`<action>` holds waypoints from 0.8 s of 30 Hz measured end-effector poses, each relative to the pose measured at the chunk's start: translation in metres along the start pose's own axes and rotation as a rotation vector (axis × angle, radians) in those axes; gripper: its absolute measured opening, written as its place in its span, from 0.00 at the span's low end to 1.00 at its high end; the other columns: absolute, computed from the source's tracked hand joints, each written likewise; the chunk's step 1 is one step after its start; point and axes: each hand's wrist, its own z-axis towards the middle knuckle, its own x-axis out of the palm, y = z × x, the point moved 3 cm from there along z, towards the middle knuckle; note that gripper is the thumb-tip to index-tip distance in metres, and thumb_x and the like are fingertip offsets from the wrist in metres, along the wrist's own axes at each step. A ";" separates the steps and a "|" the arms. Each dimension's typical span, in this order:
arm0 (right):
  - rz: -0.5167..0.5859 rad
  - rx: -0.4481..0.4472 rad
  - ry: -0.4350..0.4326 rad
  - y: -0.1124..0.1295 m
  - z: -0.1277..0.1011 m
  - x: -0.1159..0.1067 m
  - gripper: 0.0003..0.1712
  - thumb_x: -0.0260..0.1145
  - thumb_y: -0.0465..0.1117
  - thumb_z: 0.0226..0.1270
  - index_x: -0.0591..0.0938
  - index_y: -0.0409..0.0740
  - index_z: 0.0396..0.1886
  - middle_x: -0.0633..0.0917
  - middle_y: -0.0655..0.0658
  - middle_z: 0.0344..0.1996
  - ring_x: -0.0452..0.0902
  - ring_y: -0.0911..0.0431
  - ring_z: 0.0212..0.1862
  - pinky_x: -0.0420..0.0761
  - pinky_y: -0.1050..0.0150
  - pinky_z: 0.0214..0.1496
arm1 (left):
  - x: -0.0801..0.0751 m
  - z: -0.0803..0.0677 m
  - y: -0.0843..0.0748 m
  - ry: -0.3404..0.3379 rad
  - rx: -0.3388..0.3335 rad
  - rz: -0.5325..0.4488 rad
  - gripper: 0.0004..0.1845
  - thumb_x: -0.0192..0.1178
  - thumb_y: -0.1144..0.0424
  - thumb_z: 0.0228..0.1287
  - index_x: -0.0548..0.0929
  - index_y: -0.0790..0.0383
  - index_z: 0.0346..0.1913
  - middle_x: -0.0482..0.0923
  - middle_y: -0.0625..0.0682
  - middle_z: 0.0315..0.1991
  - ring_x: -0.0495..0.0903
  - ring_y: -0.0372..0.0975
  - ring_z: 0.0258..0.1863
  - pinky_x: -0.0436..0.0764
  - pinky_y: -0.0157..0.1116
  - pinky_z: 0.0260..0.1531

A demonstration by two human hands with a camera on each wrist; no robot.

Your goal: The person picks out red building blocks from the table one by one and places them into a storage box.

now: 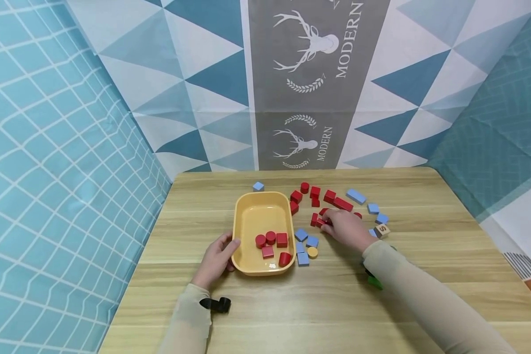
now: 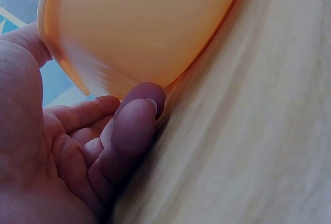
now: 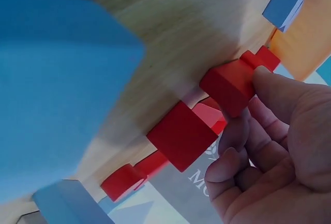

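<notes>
A yellow tray (image 1: 243, 216) is steadied on the wooden tabletop (image 1: 336, 305) by the left hand (image 1: 217, 258), whose fingers (image 2: 135, 123) are curled against the tray's near left corner, with the thumb laid along the rim. Five red blocks (image 1: 272, 245) are seen lying inside the tray, gathered toward its near right end.

To the right of the tray, a small red block (image 3: 230, 84) is pinched between the thumb and fingertips of the right hand (image 1: 345, 228); the block appears to be touching the tabletop, though contact cannot be confirmed from the wrist view. Another red cube (image 3: 181, 136) is found just beside it.

More red blocks (image 1: 318, 195) are scattered in an arc behind the right hand, and blue blocks (image 1: 356, 196) are spread beyond them (one lone blue cube (image 1: 258, 186) sits behind the tray). Between tray and right hand, three blue blocks (image 1: 304, 243) and a yellow disc (image 1: 312, 252) are grouped closely. A lettered wooden cube (image 1: 382, 229) is placed just right of the right hand.
</notes>
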 end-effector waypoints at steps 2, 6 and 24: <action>-0.012 -0.008 0.001 0.002 -0.001 -0.002 0.15 0.75 0.46 0.72 0.88 0.45 0.52 0.91 0.47 0.42 0.84 0.54 0.40 0.89 0.49 0.52 | 0.000 0.000 0.000 -0.002 -0.001 0.004 0.29 0.59 0.50 0.81 0.72 0.57 0.78 0.85 0.63 0.48 0.78 0.40 0.22 0.80 0.34 0.20; 0.001 -0.029 -0.012 0.011 -0.004 -0.010 0.14 0.74 0.45 0.73 0.87 0.45 0.53 0.91 0.47 0.42 0.84 0.53 0.40 0.89 0.49 0.51 | 0.001 -0.001 -0.001 -0.015 -0.003 0.021 0.29 0.60 0.50 0.81 0.73 0.58 0.77 0.85 0.60 0.45 0.78 0.39 0.21 0.80 0.34 0.20; 0.117 -0.498 -0.097 0.166 -0.023 0.016 0.12 0.74 0.51 0.74 0.88 0.53 0.50 0.90 0.55 0.40 0.81 0.62 0.38 0.84 0.67 0.43 | 0.000 -0.002 -0.002 -0.012 0.003 -0.002 0.28 0.61 0.49 0.81 0.75 0.57 0.76 0.85 0.61 0.45 0.77 0.39 0.20 0.79 0.33 0.20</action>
